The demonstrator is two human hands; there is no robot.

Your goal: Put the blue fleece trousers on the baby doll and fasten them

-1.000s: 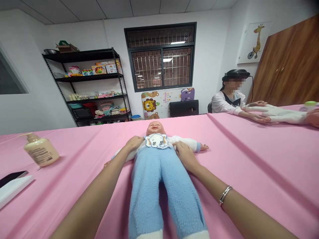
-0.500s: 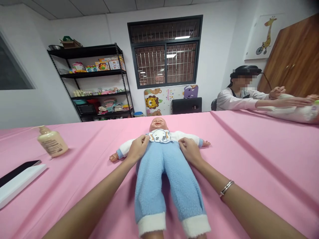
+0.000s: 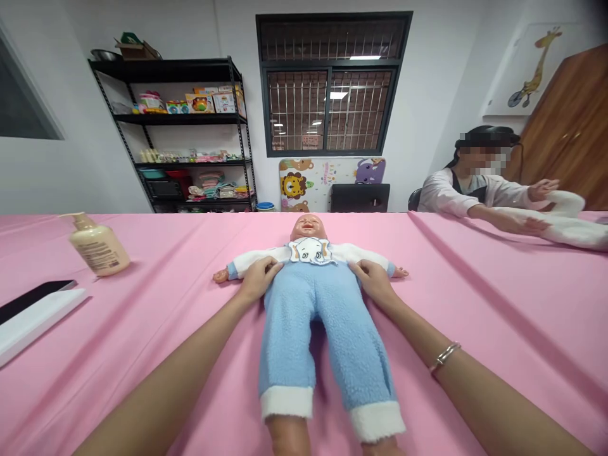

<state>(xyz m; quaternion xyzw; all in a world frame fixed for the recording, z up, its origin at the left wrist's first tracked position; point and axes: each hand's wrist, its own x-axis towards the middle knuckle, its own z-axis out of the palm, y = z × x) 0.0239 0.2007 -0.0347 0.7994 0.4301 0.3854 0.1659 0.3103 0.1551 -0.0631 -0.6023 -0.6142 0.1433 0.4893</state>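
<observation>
A baby doll (image 3: 308, 227) lies on its back, head away from me, arms spread. It wears a white top with an elephant-face bib front (image 3: 311, 250) and fluffy light-blue pants (image 3: 289, 316) with white cuffs. My left hand (image 3: 259, 277) is closed at the left edge of the pants' waist, thumb and fingers pinching the fabric. On the opposite side, my right hand (image 3: 375, 282) pinches the waist edge near the doll's right-hand sleeve. The doll's bare lower legs (image 3: 287, 436) stick out below the cuffs.
A pump bottle (image 3: 99, 246), a dark phone (image 3: 35, 297) and a white flat box (image 3: 42, 323) are at left on the pink cloth (image 3: 166, 323). At right, a co-worker (image 3: 451, 190) handles a white-clothed doll (image 3: 570, 228). A stocked shelf (image 3: 185, 118) stands behind.
My view has shifted slightly. Both hands have moved a little outward along the waist of the pants, and more of the doll's lower legs shows. The co-worker's arms have moved.
</observation>
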